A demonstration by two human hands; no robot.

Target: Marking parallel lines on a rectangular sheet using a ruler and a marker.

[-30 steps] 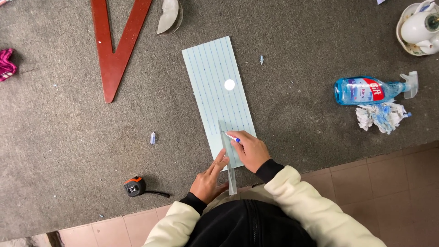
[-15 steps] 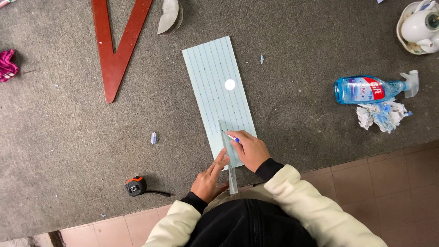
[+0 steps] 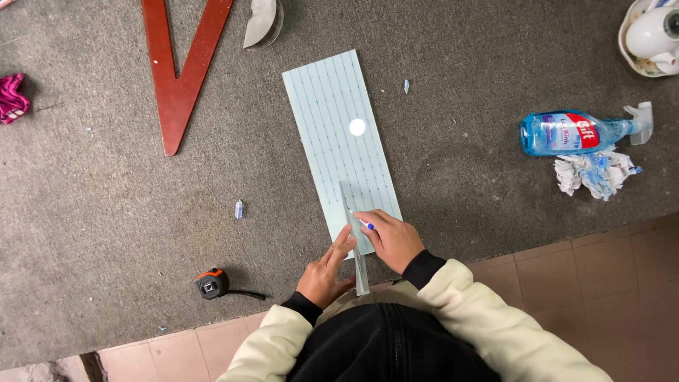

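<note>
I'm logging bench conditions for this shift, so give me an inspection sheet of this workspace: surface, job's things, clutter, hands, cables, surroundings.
Surface: grey felt-like mat, flecked with small chips.
Job's things: pale glass sheet ruled with blue lines, lying flat; clear straightedge strip laid along its near end.
Clutter: red V-shaped piece, tape measure, blue spray bottle, crumpled paper, pink cloth, small glass offcut.
Hands: left hand presses on the strip; right hand holds a blue-tipped pen against it.
Cables: nothing seen.
Surroundings: tiled floor; white items in a bowl, top right.
</note>
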